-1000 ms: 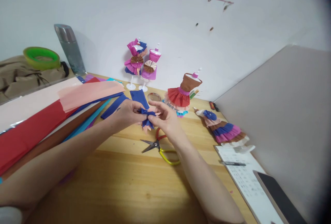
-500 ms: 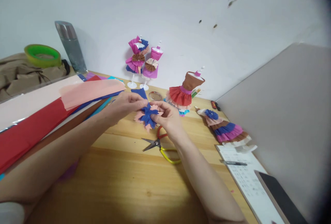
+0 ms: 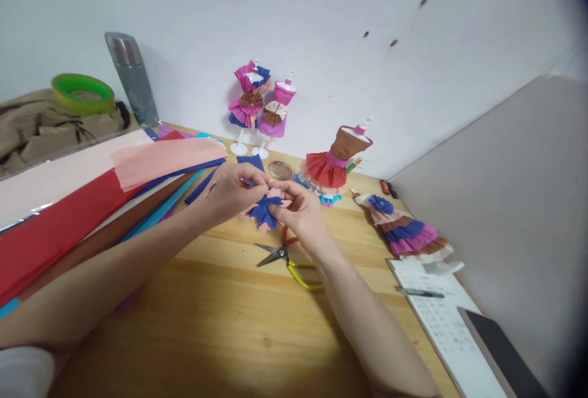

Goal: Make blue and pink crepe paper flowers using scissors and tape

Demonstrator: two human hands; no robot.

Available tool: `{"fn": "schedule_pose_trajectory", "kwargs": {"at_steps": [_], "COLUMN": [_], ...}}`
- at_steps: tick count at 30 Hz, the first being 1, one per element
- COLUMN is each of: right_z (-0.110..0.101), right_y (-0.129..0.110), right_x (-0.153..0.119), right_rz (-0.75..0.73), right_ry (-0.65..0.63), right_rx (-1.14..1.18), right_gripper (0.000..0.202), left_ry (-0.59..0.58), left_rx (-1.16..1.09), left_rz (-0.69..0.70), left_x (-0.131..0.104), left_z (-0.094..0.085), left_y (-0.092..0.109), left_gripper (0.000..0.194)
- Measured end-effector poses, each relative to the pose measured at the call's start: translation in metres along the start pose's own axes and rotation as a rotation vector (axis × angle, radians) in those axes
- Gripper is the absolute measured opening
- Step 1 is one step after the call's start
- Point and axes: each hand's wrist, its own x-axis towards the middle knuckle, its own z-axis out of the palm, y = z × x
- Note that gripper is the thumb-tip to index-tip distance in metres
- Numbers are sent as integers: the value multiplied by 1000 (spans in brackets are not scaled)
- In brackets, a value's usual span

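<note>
A layered paper flower (image 3: 265, 210), blue over peach with jagged petals, is held above the wooden table. My right hand (image 3: 299, 207) pinches its right side between thumb and fingers. At its upper left edge is my left hand (image 3: 236, 188), with thumb and forefinger closed together; what lies between those fingertips is too small to make out. Open scissors (image 3: 281, 253) with red and yellow handles lie just below the flower, partly behind my right wrist. Behind the hands lie a blue paper piece (image 3: 252, 162) and a small round clear dish (image 3: 280, 169).
Coloured paper sheets (image 3: 55, 245) cover the left side. Two small dressed forms (image 3: 275, 113) and a brown-and-red one (image 3: 339, 156) stand at the back. Right: a ruffled dress (image 3: 404, 226), a written sheet (image 3: 436, 312) with a pen, a dark tablet (image 3: 500, 346). Back left: a bottle (image 3: 135, 82), green tape (image 3: 82, 95).
My left hand has turned slightly and its fingertips have shifted up and right at the flower's edge. The whole view has shifted a little. My right hand keeps its hold.
</note>
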Motion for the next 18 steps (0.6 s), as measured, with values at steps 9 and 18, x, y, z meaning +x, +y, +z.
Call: {"fn": "schedule_pose_trajectory", "kwargs": {"at_steps": [9, 18], "right_z": [1, 1], "right_y": [-1, -4], "right_x": [0, -1], "right_rz": [-14, -29], "right_ry": [-16, -22], "right_rx": [0, 14], "right_gripper": [36, 32], "left_ry": [-46, -2], "left_rx": [10, -104], "left_rz": [20, -71], "left_x": [-3, 0], "left_z": [1, 4], "left_y": [5, 0], "left_gripper": [13, 14]}}
